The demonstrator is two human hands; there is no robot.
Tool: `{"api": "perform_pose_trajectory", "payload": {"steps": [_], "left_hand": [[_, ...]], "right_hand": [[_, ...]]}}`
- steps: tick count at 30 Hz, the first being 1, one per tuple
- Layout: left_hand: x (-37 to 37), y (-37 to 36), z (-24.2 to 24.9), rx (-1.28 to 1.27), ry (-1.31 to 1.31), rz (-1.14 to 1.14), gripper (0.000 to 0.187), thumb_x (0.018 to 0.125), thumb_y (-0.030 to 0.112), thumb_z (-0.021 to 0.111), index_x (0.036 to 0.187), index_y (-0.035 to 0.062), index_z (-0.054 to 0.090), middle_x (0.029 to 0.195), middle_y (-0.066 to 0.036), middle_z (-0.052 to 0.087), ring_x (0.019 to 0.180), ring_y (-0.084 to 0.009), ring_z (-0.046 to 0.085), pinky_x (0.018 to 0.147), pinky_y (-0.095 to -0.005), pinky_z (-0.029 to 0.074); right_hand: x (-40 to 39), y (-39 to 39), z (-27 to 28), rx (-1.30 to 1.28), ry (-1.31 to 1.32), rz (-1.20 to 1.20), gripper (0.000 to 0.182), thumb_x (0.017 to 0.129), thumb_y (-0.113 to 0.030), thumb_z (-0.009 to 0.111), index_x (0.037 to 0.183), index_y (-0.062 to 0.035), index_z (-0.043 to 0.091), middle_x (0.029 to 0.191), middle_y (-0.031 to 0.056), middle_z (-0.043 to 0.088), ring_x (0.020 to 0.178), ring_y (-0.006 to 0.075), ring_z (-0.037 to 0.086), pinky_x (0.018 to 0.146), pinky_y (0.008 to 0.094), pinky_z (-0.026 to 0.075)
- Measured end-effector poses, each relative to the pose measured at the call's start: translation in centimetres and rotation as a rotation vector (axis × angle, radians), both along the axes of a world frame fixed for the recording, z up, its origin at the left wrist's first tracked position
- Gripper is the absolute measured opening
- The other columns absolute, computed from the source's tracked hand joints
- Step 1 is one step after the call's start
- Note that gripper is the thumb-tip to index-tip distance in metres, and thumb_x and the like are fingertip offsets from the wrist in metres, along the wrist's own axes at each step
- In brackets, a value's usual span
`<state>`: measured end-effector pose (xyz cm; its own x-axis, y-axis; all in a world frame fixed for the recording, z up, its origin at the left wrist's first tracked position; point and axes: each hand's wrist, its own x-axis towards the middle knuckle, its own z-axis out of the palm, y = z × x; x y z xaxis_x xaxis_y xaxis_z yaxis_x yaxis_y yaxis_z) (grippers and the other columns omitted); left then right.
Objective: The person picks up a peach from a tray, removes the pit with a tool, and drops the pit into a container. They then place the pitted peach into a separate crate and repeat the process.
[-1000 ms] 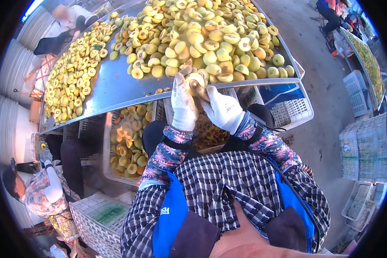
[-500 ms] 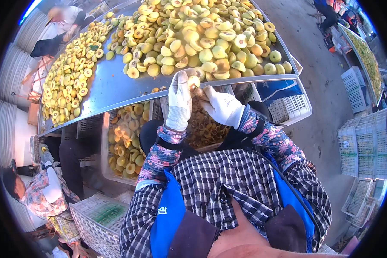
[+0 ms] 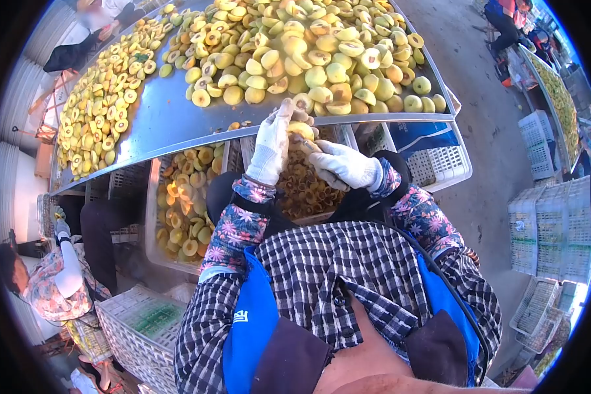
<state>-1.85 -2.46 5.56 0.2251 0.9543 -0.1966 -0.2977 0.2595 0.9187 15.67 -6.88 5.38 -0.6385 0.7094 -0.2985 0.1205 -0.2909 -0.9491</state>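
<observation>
In the head view, my left hand [image 3: 270,148], in a white glove, grips a yellow stone fruit half [image 3: 300,130] just past the front rim of the metal table. Closed around a small hand tool [image 3: 310,146] is my right hand [image 3: 349,165], also gloved. The tool's tip meets the fruit, and its exact kind is too small to make out. Beneath both hands a crate of brown pits and scraps [image 3: 308,190] stands between my knees. Cut fruit halves [image 3: 295,49] are heaped on the table beyond my hands.
The metal table [image 3: 171,108] has a raised rim and another fruit pile [image 3: 102,108] at left. A crate of fruit halves [image 3: 189,203] stands below. White crates [image 3: 144,325] are at lower left, others [image 3: 551,226] at right. Co-workers sit at left [image 3: 59,276] and upper right [image 3: 502,26].
My right hand has dropped slightly and turned, with the tool now showing against the fruit. My left hand still holds the fruit, its fingers more upright. The view has shifted a little.
</observation>
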Motion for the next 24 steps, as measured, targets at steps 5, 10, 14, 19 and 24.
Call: {"api": "perform_pose_trajectory", "payload": {"steps": [5,10,14,19,24], "left_hand": [[0.9,-0.6,0.3,-0.014,-0.161,0.19,0.051,0.093,0.051,0.053,0.096,-0.0003,0.052,0.088,-0.016,0.062,0.073,-0.0261,0.068,0.06,-0.0352,0.058],[0.8,0.0,-0.6,0.012,-0.146,0.205,0.048,0.094,0.047,0.053,0.092,-0.0005,0.053,0.082,-0.014,0.063,0.068,-0.026,0.068,0.058,-0.0338,0.057],[0.9,0.1,-1.1,0.169,0.001,0.226,0.048,0.095,0.046,0.053,0.089,-0.0012,0.056,0.081,-0.013,0.064,0.068,-0.0252,0.068,0.055,-0.0311,0.057],[1.3,-0.4,-1.1,0.093,-0.146,0.321,0.045,0.093,0.043,0.057,0.086,-0.0013,0.058,0.079,-0.014,0.064,0.065,-0.0261,0.067,0.053,-0.0326,0.057],[1.4,-0.9,-0.1,-0.067,-0.281,0.345,0.048,0.092,0.05,0.055,0.092,0.0021,0.052,0.088,-0.014,0.061,0.07,-0.031,0.068,0.052,-0.0382,0.059]], "right_hand": [[-2.1,-1.2,-1.1,-0.37,0.389,-0.202,0.028,0.098,-0.037,0.05,0.11,-0.0119,0.049,0.06,-0.0021,0.043,0.037,0.0082,0.038,0.033,0.0215,0.029],[-1.6,-0.6,-0.6,-0.029,0.125,-0.164,0.03,0.098,-0.036,0.05,0.11,-0.0092,0.049,0.061,-0.0021,0.046,0.05,0.0082,0.049,0.044,0.0209,0.036],[-1.3,-0.3,-2.3,0.673,-0.399,-0.153,0.032,0.097,-0.032,0.05,0.109,-0.0016,0.048,0.078,0.0145,0.059,0.063,0.0276,0.058,0.058,0.036,0.046],[-3.2,-1.8,-2.4,0.106,0.138,-0.299,0.032,0.097,-0.036,0.051,0.108,-0.0062,0.048,0.062,0.0014,0.05,0.051,0.0149,0.051,0.048,0.0286,0.042],[-2.8,-1.7,-0.9,-0.268,0.35,-0.227,0.03,0.097,-0.04,0.05,0.107,-0.012,0.048,0.061,-0.0037,0.044,0.038,0.0052,0.036,0.034,0.0186,0.027]]}}
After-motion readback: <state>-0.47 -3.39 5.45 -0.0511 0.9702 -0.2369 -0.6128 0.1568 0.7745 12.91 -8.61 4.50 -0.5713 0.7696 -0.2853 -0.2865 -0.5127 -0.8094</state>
